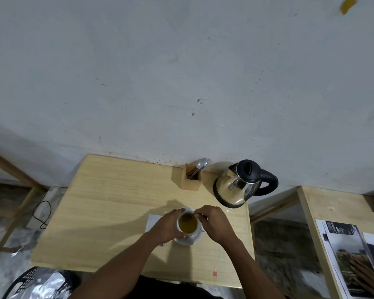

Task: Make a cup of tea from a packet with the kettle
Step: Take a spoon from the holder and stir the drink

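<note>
A white cup of yellow-brown tea stands on a white saucer near the table's front right. My left hand wraps around the cup's left side. My right hand is over the cup's right rim, its fingertips pinched on a thin string. A dark tea bag sits in the tea at the far rim. A white packet lies flat, partly hidden under my left hand. The steel kettle with black lid and handle stands behind, to the right.
A wooden holder with spoons stands at the wall beside the kettle. A small red tag lies near the wooden table's front edge. A bin sits bottom left. Magazines and another person's hand rest on the right table.
</note>
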